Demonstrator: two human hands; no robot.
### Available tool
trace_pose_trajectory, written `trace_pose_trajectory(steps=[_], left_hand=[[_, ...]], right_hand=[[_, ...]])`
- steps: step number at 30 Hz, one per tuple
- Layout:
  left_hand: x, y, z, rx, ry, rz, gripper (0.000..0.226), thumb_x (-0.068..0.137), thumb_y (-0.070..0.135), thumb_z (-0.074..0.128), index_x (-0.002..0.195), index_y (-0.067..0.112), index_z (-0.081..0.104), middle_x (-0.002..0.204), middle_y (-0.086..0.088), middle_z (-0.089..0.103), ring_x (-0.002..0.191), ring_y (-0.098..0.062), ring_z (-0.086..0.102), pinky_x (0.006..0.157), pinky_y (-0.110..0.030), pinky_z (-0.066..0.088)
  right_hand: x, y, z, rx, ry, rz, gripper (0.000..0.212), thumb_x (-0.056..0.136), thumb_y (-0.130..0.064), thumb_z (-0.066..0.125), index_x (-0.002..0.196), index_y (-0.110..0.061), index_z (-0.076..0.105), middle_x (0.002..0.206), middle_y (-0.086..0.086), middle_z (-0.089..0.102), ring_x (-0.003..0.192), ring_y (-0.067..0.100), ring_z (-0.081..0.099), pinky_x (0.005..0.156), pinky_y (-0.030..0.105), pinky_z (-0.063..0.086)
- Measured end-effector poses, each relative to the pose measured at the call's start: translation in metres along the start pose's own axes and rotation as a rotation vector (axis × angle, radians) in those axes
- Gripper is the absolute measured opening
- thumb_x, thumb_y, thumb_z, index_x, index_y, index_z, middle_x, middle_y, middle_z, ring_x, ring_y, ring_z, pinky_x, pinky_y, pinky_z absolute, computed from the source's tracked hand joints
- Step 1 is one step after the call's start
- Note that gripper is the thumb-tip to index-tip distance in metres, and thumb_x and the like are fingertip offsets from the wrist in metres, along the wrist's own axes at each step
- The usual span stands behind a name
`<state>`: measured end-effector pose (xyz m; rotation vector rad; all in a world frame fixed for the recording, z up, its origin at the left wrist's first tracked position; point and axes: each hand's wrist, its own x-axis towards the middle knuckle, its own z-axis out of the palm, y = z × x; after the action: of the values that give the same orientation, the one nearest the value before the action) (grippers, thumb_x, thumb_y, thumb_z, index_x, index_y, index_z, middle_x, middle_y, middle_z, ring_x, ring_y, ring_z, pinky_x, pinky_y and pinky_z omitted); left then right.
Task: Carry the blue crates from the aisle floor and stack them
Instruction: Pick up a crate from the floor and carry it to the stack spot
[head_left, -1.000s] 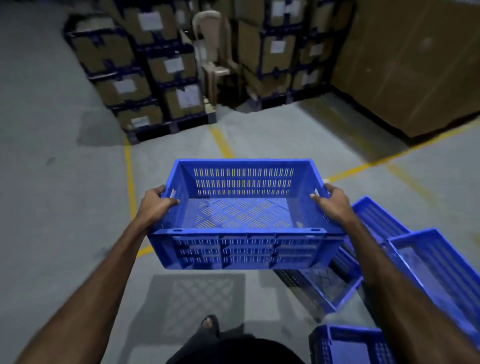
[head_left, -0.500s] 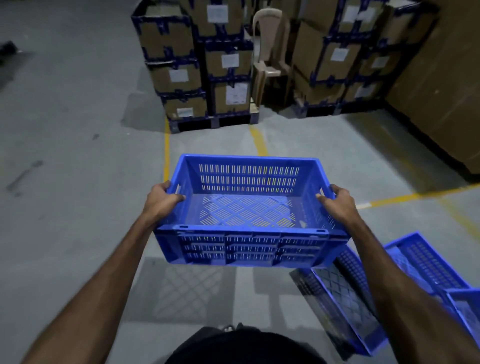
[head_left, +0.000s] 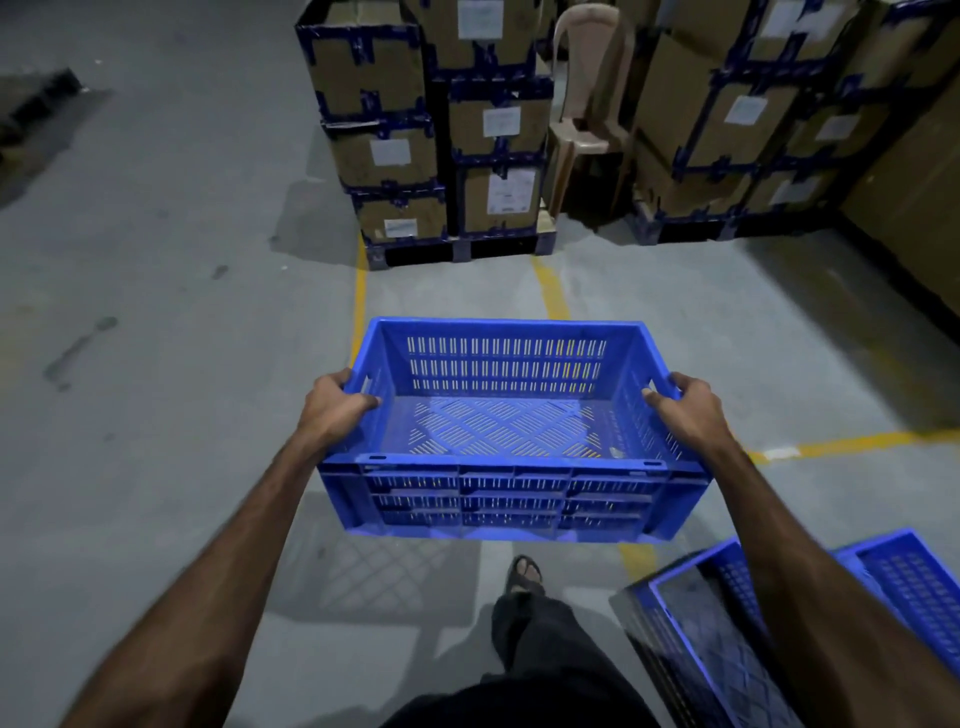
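Both hands, left (head_left: 335, 408) and right (head_left: 688, 408), grasp one crate (head_left: 511, 441) mid-carry; other crates (head_left: 727, 623) remain floored, seemingly unstacked.

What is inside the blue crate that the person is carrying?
Nothing: the carried crate is empty, with only its slotted bottom visible. The near wall hides a thin strip of the bottom, so that part cannot be checked.
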<state>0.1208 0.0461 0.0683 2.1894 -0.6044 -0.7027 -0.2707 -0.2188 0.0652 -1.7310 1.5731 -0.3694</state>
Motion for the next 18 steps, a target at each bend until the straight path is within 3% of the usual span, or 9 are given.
trace_pose_trajectory(steps=[7, 10, 14, 18], left_hand=[[0.084, 0.055, 0.014, -0.015, 0.048, -0.055, 0.049, 0.067, 0.033, 0.07, 0.113, 0.017, 0.072, 0.096, -0.005, 0.078, 0.081, -0.024, 0.075, 0.076, -0.038, 0.061], [0.121, 0.076, 0.017, -0.04, 0.076, -0.081, 0.052, 0.068, 0.035, 0.072, 0.116, 0.017, 0.072, 0.098, -0.005, 0.078, 0.08, -0.023, 0.076, 0.079, -0.041, 0.063], [0.169, 0.08, 0.02, -0.121, 0.111, -0.109, 0.079, 0.06, 0.046, 0.076, 0.132, 0.017, 0.067, 0.109, -0.003, 0.078, 0.086, -0.022, 0.077, 0.082, -0.045, 0.064], [0.195, 0.094, 0.019, -0.152, 0.162, -0.125, 0.059, 0.065, 0.037, 0.077, 0.121, 0.021, 0.073, 0.1, -0.001, 0.08, 0.081, -0.023, 0.077, 0.077, -0.047, 0.065]], right_hand=[[0.112, -0.052, 0.004, -0.008, -0.067, -0.013, 0.068, 0.092, -0.041, 0.069, 0.148, -0.006, 0.052, 0.144, 0.015, 0.06, 0.125, 0.034, 0.062, 0.103, 0.04, 0.049], [0.166, -0.074, 0.004, -0.004, -0.094, -0.025, 0.074, 0.083, -0.052, 0.066, 0.143, -0.01, 0.056, 0.138, 0.014, 0.065, 0.121, 0.034, 0.064, 0.103, 0.041, 0.051], [0.22, -0.102, 0.01, 0.008, -0.09, -0.057, 0.077, 0.078, -0.056, 0.063, 0.142, -0.014, 0.057, 0.133, 0.013, 0.067, 0.118, 0.034, 0.066, 0.103, 0.044, 0.052], [0.246, -0.136, 0.016, 0.033, -0.098, -0.076, 0.066, 0.092, -0.041, 0.067, 0.15, -0.012, 0.051, 0.141, 0.014, 0.063, 0.124, 0.035, 0.062, 0.106, 0.041, 0.049]])
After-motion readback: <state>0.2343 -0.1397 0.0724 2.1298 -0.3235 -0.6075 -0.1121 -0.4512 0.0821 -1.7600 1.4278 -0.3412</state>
